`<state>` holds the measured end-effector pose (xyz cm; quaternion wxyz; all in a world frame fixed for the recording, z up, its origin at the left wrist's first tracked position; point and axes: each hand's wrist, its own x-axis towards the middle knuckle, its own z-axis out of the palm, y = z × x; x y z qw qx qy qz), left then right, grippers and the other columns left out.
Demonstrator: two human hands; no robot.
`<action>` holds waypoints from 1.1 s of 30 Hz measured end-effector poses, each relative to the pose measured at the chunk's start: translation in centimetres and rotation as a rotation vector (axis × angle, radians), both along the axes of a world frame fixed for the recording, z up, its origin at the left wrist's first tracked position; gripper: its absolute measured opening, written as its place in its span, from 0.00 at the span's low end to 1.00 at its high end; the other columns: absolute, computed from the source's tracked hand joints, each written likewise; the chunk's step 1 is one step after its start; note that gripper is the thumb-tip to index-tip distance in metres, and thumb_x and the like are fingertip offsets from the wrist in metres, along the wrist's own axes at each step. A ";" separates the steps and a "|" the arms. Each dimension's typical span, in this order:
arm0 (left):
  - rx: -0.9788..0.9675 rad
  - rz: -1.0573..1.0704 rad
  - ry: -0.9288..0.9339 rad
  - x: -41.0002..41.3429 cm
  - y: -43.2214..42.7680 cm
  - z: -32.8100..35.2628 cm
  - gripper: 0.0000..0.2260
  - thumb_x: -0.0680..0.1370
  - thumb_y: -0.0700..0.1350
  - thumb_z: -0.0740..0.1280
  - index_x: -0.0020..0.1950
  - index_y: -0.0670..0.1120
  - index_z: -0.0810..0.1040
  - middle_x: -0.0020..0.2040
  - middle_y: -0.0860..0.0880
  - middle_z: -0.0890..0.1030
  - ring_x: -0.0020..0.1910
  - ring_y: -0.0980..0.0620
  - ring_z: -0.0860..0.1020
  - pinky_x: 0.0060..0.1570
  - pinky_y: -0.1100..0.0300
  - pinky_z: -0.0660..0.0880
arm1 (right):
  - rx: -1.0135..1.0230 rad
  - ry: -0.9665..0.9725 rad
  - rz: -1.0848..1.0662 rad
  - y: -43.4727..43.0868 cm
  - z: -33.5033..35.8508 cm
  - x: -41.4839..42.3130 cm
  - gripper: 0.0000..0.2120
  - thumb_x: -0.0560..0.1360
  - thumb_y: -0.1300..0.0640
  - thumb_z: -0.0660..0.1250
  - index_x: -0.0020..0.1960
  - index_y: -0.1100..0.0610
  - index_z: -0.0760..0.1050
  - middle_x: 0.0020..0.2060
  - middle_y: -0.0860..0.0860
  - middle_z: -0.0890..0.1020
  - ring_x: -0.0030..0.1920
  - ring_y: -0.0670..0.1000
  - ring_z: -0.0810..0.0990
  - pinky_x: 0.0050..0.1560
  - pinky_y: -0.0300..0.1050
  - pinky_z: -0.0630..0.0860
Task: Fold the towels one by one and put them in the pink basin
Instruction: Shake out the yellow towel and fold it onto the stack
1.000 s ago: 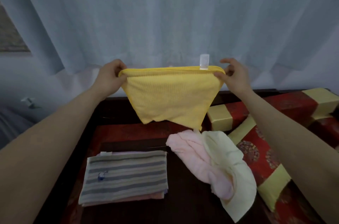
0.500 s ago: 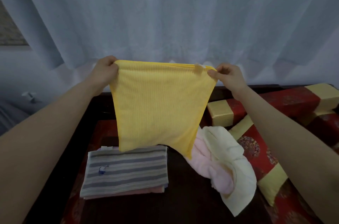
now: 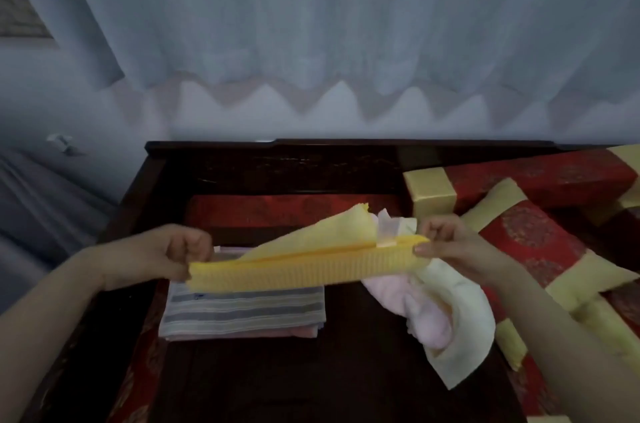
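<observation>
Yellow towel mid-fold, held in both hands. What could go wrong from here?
1. The yellow ribbed towel is held only at its ends by the left hand and right hand; its far flap stands loose, so the fold may land uneven.
2. It hangs over the folded grey striped towel and the crumpled pink and cream towels; setting it down could disturb either.

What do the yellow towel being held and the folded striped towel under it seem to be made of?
Yellow towel: probably microfibre, matt, judging by its fine ribbed rows. Striped towel: perhaps woven cotton, flat and matt, with grey and pale bands; blur leaves both uncertain.
</observation>
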<state>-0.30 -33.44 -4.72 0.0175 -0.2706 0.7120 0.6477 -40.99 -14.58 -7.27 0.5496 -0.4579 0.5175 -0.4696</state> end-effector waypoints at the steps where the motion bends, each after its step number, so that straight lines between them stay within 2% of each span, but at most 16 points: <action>1: 0.010 -0.017 -0.075 0.4 0.7 -2.0 0.20 0.69 0.24 0.66 0.33 0.50 0.76 0.35 0.50 0.77 0.35 0.55 0.74 0.36 0.64 0.71 | 0.046 -0.004 0.010 0.8 -1.9 0.5 0.11 0.66 0.60 0.77 0.34 0.60 0.75 0.29 0.51 0.76 0.31 0.46 0.75 0.34 0.36 0.72; 3: 0.017 -0.023 -0.175 0.7 1.9 -5.4 0.16 0.69 0.25 0.67 0.35 0.47 0.76 0.35 0.52 0.78 0.37 0.59 0.76 0.39 0.66 0.72 | 0.114 -0.007 -0.031 2.3 -5.8 1.3 0.08 0.67 0.63 0.74 0.35 0.63 0.75 0.29 0.52 0.77 0.32 0.46 0.75 0.35 0.36 0.73; 4: 0.015 -0.009 -0.208 0.6 2.3 -7.1 0.13 0.70 0.27 0.67 0.36 0.45 0.76 0.36 0.52 0.78 0.39 0.58 0.77 0.41 0.65 0.73 | 0.145 -0.007 -0.084 2.9 -7.7 1.8 0.11 0.66 0.61 0.75 0.37 0.67 0.75 0.30 0.53 0.78 0.33 0.47 0.76 0.36 0.36 0.74; 7: -0.028 0.171 -0.230 0.4 2.6 -11.1 0.06 0.72 0.31 0.69 0.41 0.41 0.77 0.38 0.50 0.81 0.42 0.54 0.79 0.46 0.61 0.76 | 0.203 -0.056 -0.301 3.7 -12.2 3.0 0.33 0.57 0.48 0.82 0.44 0.73 0.75 0.35 0.57 0.81 0.38 0.50 0.79 0.40 0.38 0.77; 9: -0.027 0.321 -0.183 0.0 2.0 -12.5 0.04 0.71 0.33 0.70 0.43 0.40 0.79 0.42 0.47 0.83 0.44 0.51 0.81 0.49 0.59 0.77 | 0.211 -0.056 -0.422 3.5 -13.8 3.4 0.35 0.55 0.44 0.82 0.46 0.71 0.77 0.39 0.61 0.81 0.40 0.53 0.79 0.41 0.40 0.79; 12: 0.118 0.555 -0.059 -1.5 0.7 -13.3 0.05 0.74 0.32 0.68 0.49 0.37 0.78 0.44 0.43 0.81 0.46 0.46 0.80 0.48 0.57 0.80 | 0.192 -0.024 -0.535 1.8 -14.2 3.4 0.20 0.66 0.53 0.77 0.45 0.68 0.77 0.37 0.60 0.78 0.38 0.52 0.77 0.36 0.40 0.78; 14: 0.180 0.714 -0.008 -2.9 -0.3 -13.8 0.07 0.76 0.30 0.64 0.52 0.37 0.76 0.44 0.44 0.80 0.46 0.47 0.80 0.45 0.58 0.81 | 0.171 0.048 -0.583 0.0 -14.2 3.1 0.08 0.71 0.61 0.72 0.44 0.66 0.78 0.34 0.57 0.75 0.36 0.49 0.74 0.34 0.37 0.74; 15: 0.186 0.783 0.002 -3.7 -0.7 -14.1 0.07 0.76 0.31 0.64 0.52 0.38 0.76 0.44 0.45 0.80 0.45 0.48 0.79 0.45 0.57 0.81 | 0.173 0.071 -0.613 -1.1 -14.5 3.0 0.06 0.72 0.62 0.71 0.44 0.65 0.79 0.31 0.55 0.75 0.34 0.47 0.73 0.34 0.37 0.72; 17: 0.186 0.906 -0.003 -5.1 -1.5 -15.1 0.07 0.76 0.32 0.65 0.51 0.41 0.78 0.45 0.46 0.80 0.45 0.49 0.79 0.45 0.56 0.78 | 0.196 0.091 -0.673 -3.1 -15.6 3.0 0.05 0.73 0.63 0.71 0.44 0.66 0.79 0.27 0.49 0.74 0.29 0.42 0.72 0.30 0.35 0.71; 19: 0.190 0.992 -0.035 -6.1 -2.2 -16.8 0.06 0.77 0.33 0.65 0.50 0.42 0.78 0.47 0.46 0.80 0.44 0.50 0.78 0.44 0.55 0.76 | 0.261 0.056 -0.711 -5.1 -17.2 3.3 0.07 0.72 0.64 0.71 0.45 0.68 0.78 0.27 0.50 0.74 0.28 0.41 0.73 0.29 0.34 0.72; 22: 0.163 1.073 -0.111 -6.9 -2.7 -19.5 0.07 0.77 0.34 0.65 0.52 0.41 0.79 0.48 0.45 0.79 0.45 0.48 0.77 0.40 0.55 0.75 | 0.351 0.009 -0.747 -7.3 -20.2 3.4 0.07 0.70 0.59 0.73 0.43 0.62 0.79 0.37 0.57 0.78 0.39 0.52 0.77 0.41 0.47 0.76; 25: 0.067 1.188 -0.185 -7.4 -3.0 -21.5 0.08 0.75 0.35 0.67 0.53 0.39 0.79 0.49 0.42 0.79 0.45 0.46 0.76 0.40 0.56 0.74 | 0.410 0.079 -0.781 -8.2 -23.2 2.9 0.05 0.68 0.54 0.74 0.41 0.53 0.80 0.39 0.52 0.82 0.43 0.54 0.79 0.48 0.54 0.78; 27: 0.001 1.234 -0.241 -7.3 -2.8 -21.6 0.07 0.75 0.37 0.68 0.52 0.40 0.80 0.49 0.42 0.81 0.48 0.44 0.78 0.46 0.53 0.76 | 0.446 0.078 -0.830 -8.3 -23.6 3.1 0.08 0.66 0.49 0.74 0.42 0.51 0.79 0.40 0.50 0.83 0.45 0.55 0.81 0.51 0.54 0.79; 29: -0.033 1.215 -0.309 -6.9 -2.2 -21.6 0.05 0.73 0.42 0.71 0.47 0.42 0.81 0.47 0.43 0.82 0.51 0.42 0.79 0.54 0.47 0.77 | 0.485 0.202 -0.857 -7.5 -23.3 3.4 0.13 0.67 0.46 0.73 0.46 0.52 0.77 0.42 0.50 0.82 0.47 0.54 0.81 0.51 0.50 0.79; 31: -0.034 1.102 -0.368 -6.7 -1.1 -20.6 0.07 0.73 0.46 0.72 0.43 0.43 0.78 0.45 0.45 0.80 0.49 0.43 0.78 0.53 0.48 0.75 | 0.537 0.420 -0.782 -5.8 -23.1 3.8 0.19 0.67 0.42 0.73 0.47 0.56 0.76 0.40 0.49 0.81 0.44 0.53 0.80 0.44 0.42 0.74; 33: 0.012 0.961 -0.449 -6.6 -0.1 -19.9 0.13 0.73 0.50 0.72 0.52 0.44 0.77 0.50 0.45 0.78 0.50 0.45 0.75 0.50 0.52 0.72 | 0.602 0.487 -0.649 -4.1 -23.0 4.7 0.26 0.64 0.35 0.71 0.46 0.58 0.77 0.38 0.50 0.82 0.44 0.53 0.80 0.40 0.39 0.71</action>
